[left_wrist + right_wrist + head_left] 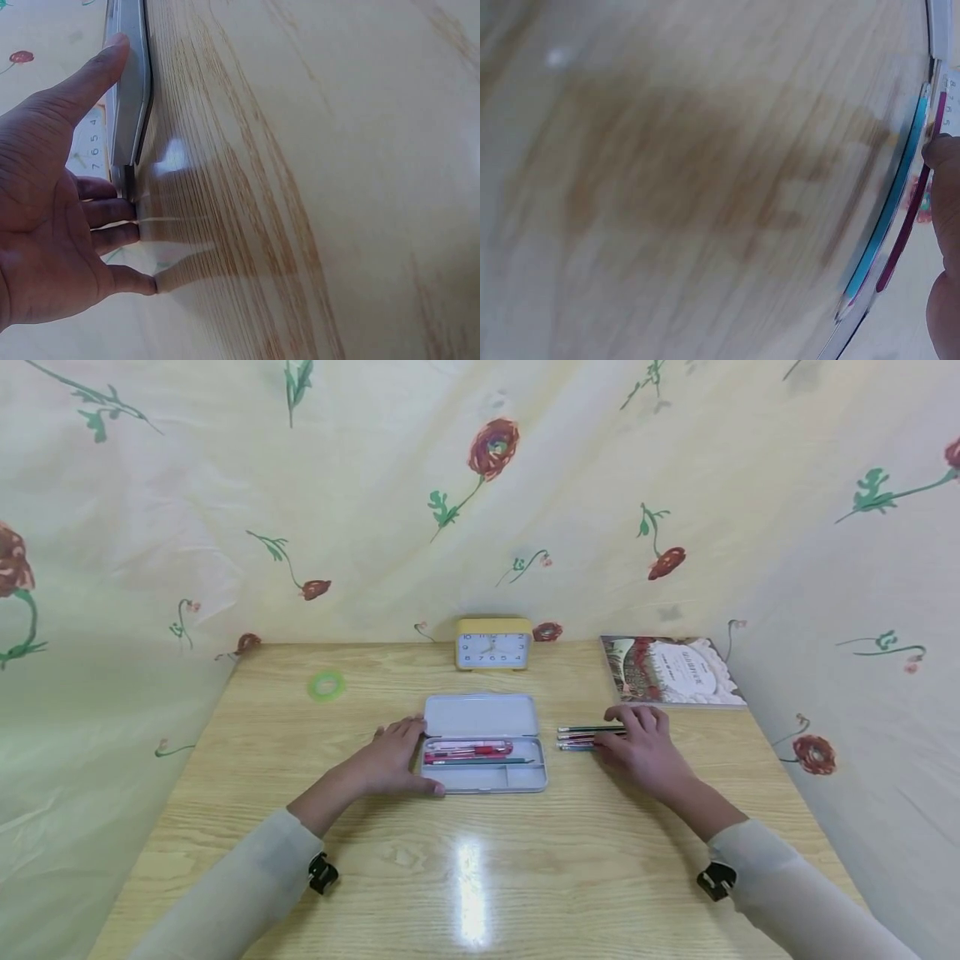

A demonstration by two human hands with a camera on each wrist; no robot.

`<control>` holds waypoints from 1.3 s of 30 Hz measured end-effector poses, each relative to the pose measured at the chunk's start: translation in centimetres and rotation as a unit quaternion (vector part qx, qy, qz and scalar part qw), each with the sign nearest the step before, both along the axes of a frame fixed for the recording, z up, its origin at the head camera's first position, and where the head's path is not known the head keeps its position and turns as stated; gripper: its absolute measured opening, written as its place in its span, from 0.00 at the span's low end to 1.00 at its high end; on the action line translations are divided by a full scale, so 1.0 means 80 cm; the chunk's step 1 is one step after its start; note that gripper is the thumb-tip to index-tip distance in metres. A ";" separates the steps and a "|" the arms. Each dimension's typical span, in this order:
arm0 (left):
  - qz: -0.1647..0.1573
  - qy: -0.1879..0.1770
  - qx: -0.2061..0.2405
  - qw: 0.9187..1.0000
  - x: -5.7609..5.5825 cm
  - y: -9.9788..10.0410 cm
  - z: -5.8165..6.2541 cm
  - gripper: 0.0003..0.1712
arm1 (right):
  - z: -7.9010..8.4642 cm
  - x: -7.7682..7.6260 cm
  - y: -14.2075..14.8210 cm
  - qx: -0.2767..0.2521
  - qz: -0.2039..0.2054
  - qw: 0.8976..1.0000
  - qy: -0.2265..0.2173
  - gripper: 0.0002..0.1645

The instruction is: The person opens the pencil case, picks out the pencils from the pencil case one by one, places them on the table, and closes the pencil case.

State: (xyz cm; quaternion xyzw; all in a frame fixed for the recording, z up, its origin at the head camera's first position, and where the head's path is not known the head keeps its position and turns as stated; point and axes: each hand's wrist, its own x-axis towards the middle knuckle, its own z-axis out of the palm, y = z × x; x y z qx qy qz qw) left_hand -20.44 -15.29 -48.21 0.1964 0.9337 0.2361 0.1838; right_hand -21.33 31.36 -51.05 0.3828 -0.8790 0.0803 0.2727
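Note:
A pale metal pencil case (482,718) lies with its lid raised back on the table. A green pencil (480,762) and red and pink pens (491,749) are inside its long compartment. My left hand (386,764) is at the case's left end, fingers spread, its thumb on the front corner. Right of the case, my right hand (647,753) bends over several pencils (576,737) lying side by side. In the right wrist view its thumb meets a dark red pencil (906,231), beside a blue pencil (885,206); the other fingertips are hidden there.
A yellow alarm clock (492,644) stands behind the case against the flowered curtain. Toward the back left lies a roll of green tape (326,686). A booklet (675,671) lies at the back right, just beyond my right hand.

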 end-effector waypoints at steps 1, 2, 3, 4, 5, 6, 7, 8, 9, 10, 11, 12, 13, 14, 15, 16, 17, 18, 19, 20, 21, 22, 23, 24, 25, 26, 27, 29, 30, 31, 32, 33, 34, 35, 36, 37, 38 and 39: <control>-0.001 0.001 0.000 1.000 0.000 0.000 -0.001 0.71 | -0.001 0.001 0.002 0.000 0.002 1.000 0.002 0.25; -0.001 0.002 -0.001 1.000 -0.001 0.000 -0.001 0.71 | -0.002 0.001 0.004 -0.001 0.004 1.000 0.004 0.31; -0.002 0.004 -0.002 1.000 -0.001 0.000 -0.001 0.71 | -0.003 0.001 0.006 -0.001 0.005 1.000 0.006 0.31; -0.003 0.005 -0.004 1.000 -0.001 0.000 -0.001 0.71 | -0.004 0.001 0.008 -0.001 0.006 1.000 0.006 0.31; -0.004 0.008 -0.005 1.000 -0.001 0.000 -0.002 0.71 | -0.005 0.001 0.010 0.000 0.005 1.000 0.007 0.31; -0.005 0.009 -0.005 1.000 -0.002 0.000 -0.002 0.71 | -0.007 0.001 0.011 0.000 0.006 1.000 0.009 0.31; -0.005 0.011 -0.006 1.000 -0.002 0.000 -0.001 0.70 | -0.008 0.000 0.013 0.000 0.007 1.000 0.010 0.31; -0.005 0.011 -0.006 1.000 -0.001 0.000 -0.001 0.70 | -0.009 0.000 0.014 0.001 0.007 1.000 0.010 0.30; -0.006 0.012 -0.006 1.000 -0.002 0.001 -0.001 0.70 | -0.011 0.000 0.015 0.002 0.007 1.000 0.010 0.30; -0.005 0.010 -0.005 1.000 -0.001 0.001 -0.001 0.70 | -0.011 0.000 0.016 0.003 0.007 1.000 0.009 0.30; -0.004 0.008 -0.003 1.000 -0.001 0.001 0.000 0.70 | -0.012 0.000 0.017 0.004 0.007 1.000 0.008 0.30; -0.004 0.007 -0.002 1.000 -0.001 0.001 0.000 0.69 | -0.013 0.000 0.018 0.006 0.006 1.000 0.005 0.30; -0.004 0.006 -0.001 1.000 0.000 0.002 0.001 0.70 | -0.014 0.000 0.019 0.008 0.006 1.000 0.003 0.29; -0.004 0.006 0.000 1.000 0.000 0.002 0.001 0.69 | -0.014 0.001 0.020 0.009 0.005 1.000 0.001 0.27; -0.004 0.005 0.000 1.000 0.000 0.002 0.001 0.69 | -0.014 0.001 0.021 0.011 0.005 1.000 -0.002 0.24; -0.003 0.005 0.000 1.000 0.000 0.002 0.001 0.69 | -0.015 0.001 0.021 0.012 0.005 1.000 -0.004 0.21; -0.003 0.006 0.000 1.000 0.000 0.003 0.001 0.69 | -0.015 0.001 0.022 0.014 0.004 1.000 -0.006 0.18; -0.003 0.006 -0.001 1.000 0.000 0.003 0.001 0.69 | -0.015 0.001 0.022 0.015 0.003 1.000 -0.008 0.16; -0.002 0.006 -0.001 1.000 0.001 0.003 0.001 0.69 | -0.016 0.001 0.023 0.016 0.004 1.000 -0.010 0.14; -0.002 0.006 -0.001 1.000 0.001 0.003 0.001 0.69 | -0.016 0.001 0.023 0.017 0.003 1.000 -0.011 0.13; -0.001 0.006 -0.002 1.000 0.001 0.003 0.001 0.69 | -0.016 0.001 0.023 0.018 0.003 1.000 -0.012 0.12; -0.001 0.005 -0.002 1.000 0.001 0.003 0.001 0.69 | -0.017 0.001 0.023 0.018 0.003 1.000 -0.012 0.12; 0.000 0.004 -0.002 1.000 0.001 0.003 0.002 0.69 | -0.017 0.001 0.023 0.018 0.003 1.000 -0.012 0.12; 0.000 0.004 -0.003 1.000 0.001 0.003 0.002 0.69 | -0.018 0.001 0.023 0.018 0.003 1.000 -0.013 0.11; 0.000 0.004 -0.004 1.000 0.001 0.003 0.002 0.69 | -0.018 0.001 0.023 0.018 0.003 1.000 -0.013 0.10; 0.000 0.004 -0.005 1.000 0.001 0.003 0.001 0.69 | -0.018 0.001 0.023 0.018 0.003 1.000 -0.013 0.10; 0.000 0.004 -0.005 1.000 0.001 0.003 0.001 0.70 | -0.018 0.001 0.023 0.017 0.004 1.000 -0.014 0.09; 0.000 0.003 -0.007 1.000 0.001 0.003 0.001 0.70 | -0.018 0.001 0.023 0.017 0.004 1.000 -0.015 0.08; 0.000 0.003 -0.008 1.000 0.001 0.003 0.001 0.70 | -0.018 0.001 0.022 0.017 0.003 1.000 -0.015 0.08; 0.000 0.003 -0.008 1.000 0.001 0.003 0.001 0.70 | -0.018 0.002 0.022 0.017 0.003 1.000 -0.015 0.08; 0.000 0.003 -0.008 1.000 0.001 0.003 0.002 0.70 | -0.017 0.002 0.022 0.017 0.003 1.000 -0.016 0.08; 0.000 0.003 -0.009 1.000 0.001 0.003 0.002 0.70 | -0.017 0.002 0.021 0.015 0.003 1.000 -0.017 0.08; -0.001 0.003 -0.009 1.000 0.001 0.003 0.002 0.69 | -0.016 0.003 0.020 0.014 0.002 1.000 -0.018 0.07; -0.001 0.003 -0.009 1.000 0.002 0.003 0.002 0.70 | -0.015 0.003 0.018 0.011 0.001 1.000 -0.022 0.07; -0.001 0.003 -0.008 1.000 0.002 0.003 0.002 0.70 | -0.013 0.003 0.015 0.007 0.000 1.000 -0.027 0.08; -0.001 0.002 -0.008 1.000 0.002 0.002 0.003 0.70 | -0.011 0.003 0.012 0.004 -0.003 0.999 -0.033 0.09; -0.001 0.001 -0.008 1.000 0.002 0.002 0.003 0.70 | -0.009 0.003 0.007 0.001 -0.006 0.999 -0.042 0.10; -0.002 0.001 -0.007 1.000 0.002 0.002 0.003 0.70 | -0.007 0.003 0.003 -0.002 -0.009 0.999 -0.052 0.11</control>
